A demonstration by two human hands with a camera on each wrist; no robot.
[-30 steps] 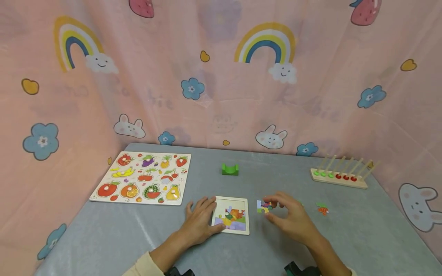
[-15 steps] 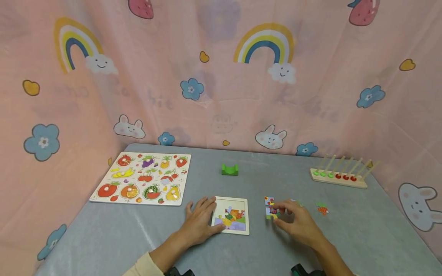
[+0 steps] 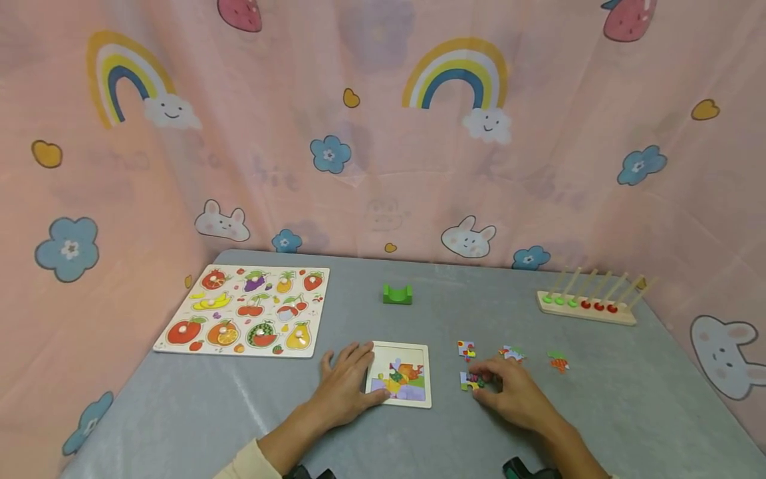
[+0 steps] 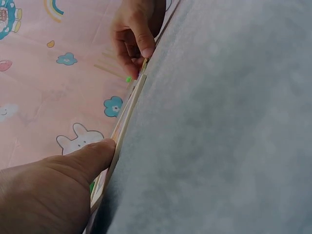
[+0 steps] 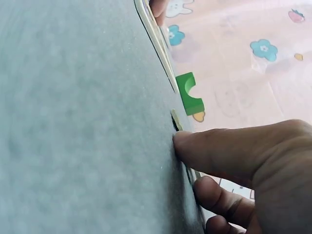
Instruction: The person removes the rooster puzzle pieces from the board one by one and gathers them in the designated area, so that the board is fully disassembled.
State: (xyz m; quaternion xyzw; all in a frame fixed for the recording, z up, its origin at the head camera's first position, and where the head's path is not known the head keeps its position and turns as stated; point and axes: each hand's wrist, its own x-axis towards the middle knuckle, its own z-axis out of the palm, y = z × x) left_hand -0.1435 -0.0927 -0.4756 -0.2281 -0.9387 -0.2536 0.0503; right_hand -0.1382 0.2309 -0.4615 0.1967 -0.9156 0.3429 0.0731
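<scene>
My left hand rests at the left side of a small wooden puzzle tray, its thumb on the lower edge. Several joined pieces fill the tray's lower part, showing an orange and green picture. In the left wrist view the thumb presses on the tray's rim. To the right of the tray, my right hand pinches a colourful puzzle piece between thumb and fingers, low at the tabletop. The right wrist view shows the piece edge-on, partly hidden by the thumb.
Loose puzzle pieces lie beyond the right hand: one with red and yellow, one mostly covered, and a carrot-patterned one. Farther back stand a fruit knob board, a green notched block and a pegged bead rack.
My right hand has moved right and towards me with its puzzle piece, away from the tray and down to the tabletop. A red-and-yellow piece is uncovered behind it. The left hand stays put.
</scene>
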